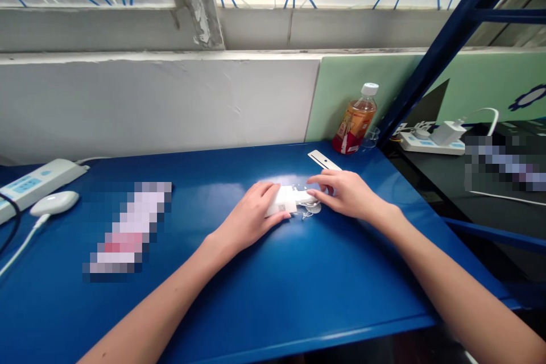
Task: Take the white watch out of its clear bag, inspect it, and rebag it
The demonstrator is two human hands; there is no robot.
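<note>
On the blue table, my left hand (258,207) is closed round a small white box (286,200), thumb along its near side and fingers over the far side. A printed square code shows on the box's end. My right hand (347,193) is at the right of the box, thumb and fingers curled in at some small white items in clear plastic (305,196). What exactly its fingertips hold is too small to make out. Just below them lie a pale round disc (314,208) and a short bead chain (306,215).
A flat white strip (324,160) lies behind my right hand. Further back stands a drink bottle (355,119) against the green panel. At left are a blurred-out phone-shaped object (132,227), a white mouse-like device (54,203) and a power strip (40,182). A blue frame post (430,51) rises at right.
</note>
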